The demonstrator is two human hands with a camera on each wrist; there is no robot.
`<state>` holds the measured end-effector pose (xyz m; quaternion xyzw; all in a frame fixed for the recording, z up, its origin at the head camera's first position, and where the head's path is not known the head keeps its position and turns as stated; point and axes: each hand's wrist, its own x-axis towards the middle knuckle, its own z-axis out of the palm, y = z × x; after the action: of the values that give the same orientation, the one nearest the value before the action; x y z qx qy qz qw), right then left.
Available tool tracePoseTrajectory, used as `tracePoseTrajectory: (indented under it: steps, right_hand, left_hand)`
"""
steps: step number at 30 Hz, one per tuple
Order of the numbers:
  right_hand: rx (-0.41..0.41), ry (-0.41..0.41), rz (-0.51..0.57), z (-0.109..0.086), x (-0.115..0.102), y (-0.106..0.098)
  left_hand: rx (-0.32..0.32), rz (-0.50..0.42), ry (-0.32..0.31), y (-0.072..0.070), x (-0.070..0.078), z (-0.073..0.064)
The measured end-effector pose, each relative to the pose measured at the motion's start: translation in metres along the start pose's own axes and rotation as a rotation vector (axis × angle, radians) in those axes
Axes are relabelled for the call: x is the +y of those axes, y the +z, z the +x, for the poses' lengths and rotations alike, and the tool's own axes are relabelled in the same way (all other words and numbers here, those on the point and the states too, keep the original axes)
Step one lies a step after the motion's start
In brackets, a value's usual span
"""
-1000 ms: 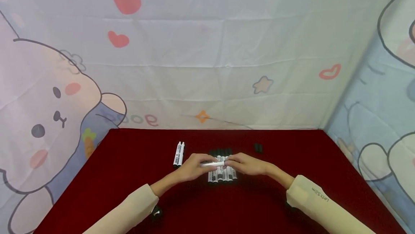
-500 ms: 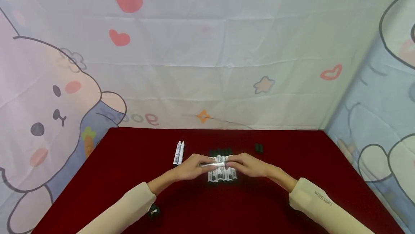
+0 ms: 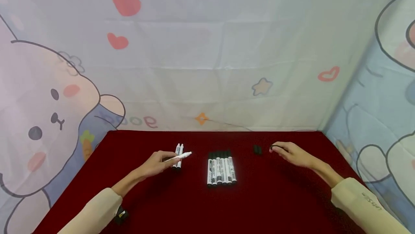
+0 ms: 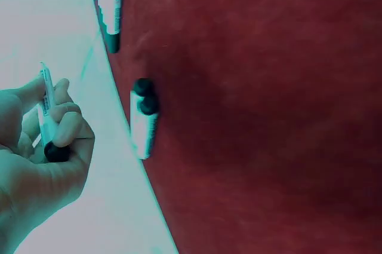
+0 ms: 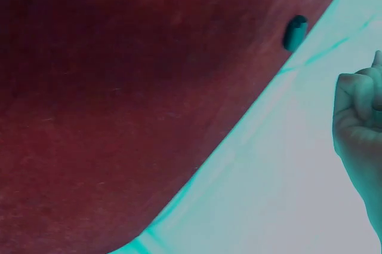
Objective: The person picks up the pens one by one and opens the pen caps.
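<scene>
My left hand (image 3: 155, 163) grips a white marker (image 3: 183, 155) without its cap, the bare tip pointing right. The left wrist view shows this marker (image 4: 45, 110) between thumb and fingers, its black end against the palm. Two more uncapped white markers (image 3: 177, 150) lie side by side just behind that hand, partly covered by it. On the right, my right hand (image 3: 293, 154) pinches a small black cap (image 3: 272, 148) above the cloth, mostly hidden by the fingers. A pair of black caps (image 3: 257, 150) stands close to its left.
Several capped white markers (image 3: 222, 171) lie in a neat row mid-table, black caps facing away. Dark red cloth (image 3: 223, 208) covers the table. A printed curtain (image 3: 227, 53) hangs behind it and along both sides.
The hands were together over the marker row, both on one marker. They have parted: the left moved left with the marker, the right moved right with its cap, which has come off.
</scene>
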<state>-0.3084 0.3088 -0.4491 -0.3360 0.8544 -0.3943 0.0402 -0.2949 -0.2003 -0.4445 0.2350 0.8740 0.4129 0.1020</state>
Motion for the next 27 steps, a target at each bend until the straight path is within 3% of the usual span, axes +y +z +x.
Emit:
tracePoseTrajectory:
  steps: [4, 8, 12, 19, 27]
  right_hand:
    - [-0.065, 0.057, -0.030, 0.005, -0.005, -0.001]
    - [-0.112, 0.140, -0.028, 0.003, -0.012, 0.008]
    - [-0.122, 0.166, -0.027, 0.000, -0.013, 0.013]
    - [-0.060, 0.093, -0.051, 0.002, -0.018, 0.018]
    - [-0.056, 0.016, -0.055, 0.004, -0.027, 0.029]
  left_hand:
    - [0.016, 0.054, 0.067, -0.004, 0.005, 0.006]
    - [-0.006, 0.053, 0.076, 0.003, 0.007, 0.007]
    - [-0.009, 0.033, 0.088, 0.009, 0.007, 0.006]
    - [0.013, 0.031, 0.061, 0.014, 0.006, 0.007]
    - [0.060, -0.104, -0.014, 0.018, 0.006, 0.009]
